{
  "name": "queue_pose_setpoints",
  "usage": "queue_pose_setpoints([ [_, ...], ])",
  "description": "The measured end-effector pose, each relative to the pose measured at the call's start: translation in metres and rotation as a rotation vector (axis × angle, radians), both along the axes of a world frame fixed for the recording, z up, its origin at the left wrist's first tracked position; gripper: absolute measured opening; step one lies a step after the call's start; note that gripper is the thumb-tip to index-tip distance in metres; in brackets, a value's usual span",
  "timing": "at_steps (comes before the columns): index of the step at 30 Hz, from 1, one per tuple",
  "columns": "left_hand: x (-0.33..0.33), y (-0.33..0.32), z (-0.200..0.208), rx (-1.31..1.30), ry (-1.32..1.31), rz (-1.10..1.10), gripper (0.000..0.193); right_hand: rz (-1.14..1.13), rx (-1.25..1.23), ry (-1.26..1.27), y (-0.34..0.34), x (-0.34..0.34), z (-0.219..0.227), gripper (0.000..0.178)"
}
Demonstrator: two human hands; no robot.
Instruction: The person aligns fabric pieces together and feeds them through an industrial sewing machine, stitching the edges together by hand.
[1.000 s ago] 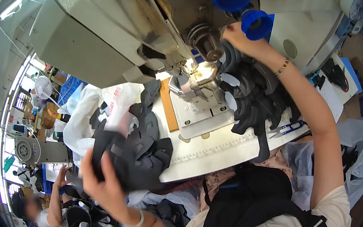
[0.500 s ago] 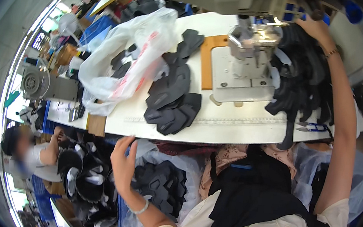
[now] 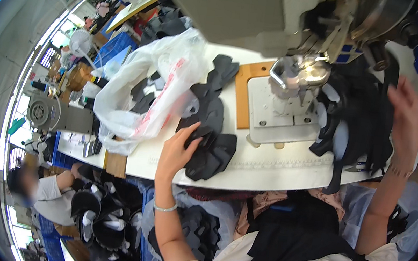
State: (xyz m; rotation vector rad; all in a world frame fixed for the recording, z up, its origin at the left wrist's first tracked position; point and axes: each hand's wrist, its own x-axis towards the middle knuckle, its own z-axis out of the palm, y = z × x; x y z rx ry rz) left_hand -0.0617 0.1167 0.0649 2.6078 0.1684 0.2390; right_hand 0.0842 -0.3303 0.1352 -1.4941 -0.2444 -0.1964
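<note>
Across the white table [image 3: 261,176] of a sewing machine [image 3: 229,8], overlapping grey pieces [image 3: 208,112] are laid in a row to the left of the metal work plate [image 3: 283,120], and black strips [image 3: 362,113] are heaped to its right. The left hand [image 3: 178,150] is set at the near end of the row, with thumb and fingers parted and a dark piece touched between them; whether it is firmly pinched cannot be told. The right hand [image 3: 408,105] is seen blurred at the outer side of the heap, its fingers extended; whether a strip is gripped cannot be told. Pieces at the near end could be pushed over the table's front edge, since they are loosely stacked close to it. Strips could be tangled or dragged down together, because they are piled across one another and one end appears to be hung over that edge. A loose strip might also be caught at the metal head [image 3: 299,76], beside which the heap is crowded. Red lettering [image 3: 161,93] is carried on the crumpled white plastic bag [image 3: 117,114], broken by folds; a ruler scale [image 3: 283,163] is marked along the table's front, its figures too small to be read
</note>
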Motion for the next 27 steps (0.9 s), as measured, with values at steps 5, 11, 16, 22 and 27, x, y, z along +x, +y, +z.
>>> queue_pose_setpoints([
  [5,0.008,0.024,0.008,0.122,-0.545,0.202,0.022,0.3,0.005,0.147,0.072,-0.072,0.007,0.015],
  [11,0.039,-0.111,0.079,0.443,-0.911,-0.141,0.031,0.563,0.362,0.371,0.106,-0.039,-0.037,0.012],
  [16,0.063,-0.156,0.082,0.465,-0.712,-0.567,0.042,0.714,0.493,0.377,0.13,-0.033,-0.031,0.021],
  [22,0.093,-0.144,0.072,0.426,-0.643,-0.589,0.047,0.712,0.386,0.331,0.129,-0.021,-0.038,0.026],
  [27,0.091,-0.151,0.077,0.389,-0.559,-0.54,0.048,0.557,-0.024,0.001,0.114,-0.018,-0.032,0.023],
])
